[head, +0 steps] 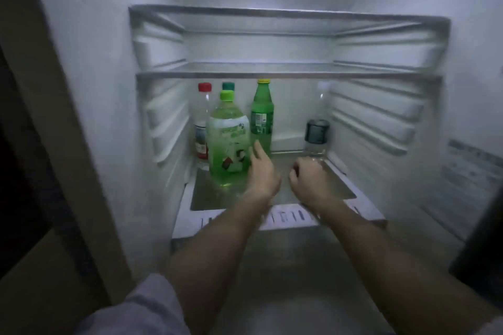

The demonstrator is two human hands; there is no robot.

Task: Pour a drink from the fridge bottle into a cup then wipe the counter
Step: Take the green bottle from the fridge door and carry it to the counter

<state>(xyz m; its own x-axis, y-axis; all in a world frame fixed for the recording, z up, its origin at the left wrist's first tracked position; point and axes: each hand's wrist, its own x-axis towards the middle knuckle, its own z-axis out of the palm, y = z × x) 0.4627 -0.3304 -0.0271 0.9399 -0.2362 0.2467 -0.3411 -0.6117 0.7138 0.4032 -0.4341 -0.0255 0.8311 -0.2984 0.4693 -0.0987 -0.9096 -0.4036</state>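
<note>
The open fridge [258, 46] is viewed from the front and slightly above, and the frame is motion-blurred. Both bare forearms are stretched forward from the bottom of the frame into the lower compartment, converging toward centre.

The left hand [261, 173] is held at centre frame with its back up and its fingers extended and released. The tips are laid along the lower right flank of the large green bottle [228, 141]. Nothing is wrapped round the bottle, and actual contact cannot be told through the blur.

The right hand [308, 175] is set just right of the left hand, apart from it. Its fingers are curled into a clenched fist with nothing seen inside, and it is held over the shelf floor [206, 193]. A pale sleeve [152, 304] is seen on the left upper arm at lower left.

The large green bottle, with a light-green cap, is stood upright at left-centre on the shelf floor, at the front of the row.
- Behind it to the left, a clear bottle with red cap [202, 122] is stood.
- Directly behind it, only a dark green cap [228, 86] of another bottle is shown.
- Just to its right, a slim green bottle with yellow cap [261, 114] is placed upright.
- Well apart at right-centre, a clear bottle with dark label [317, 130] is stood near the side wall.

A glass shelf [285, 74] is spanned above the bottles.
</note>
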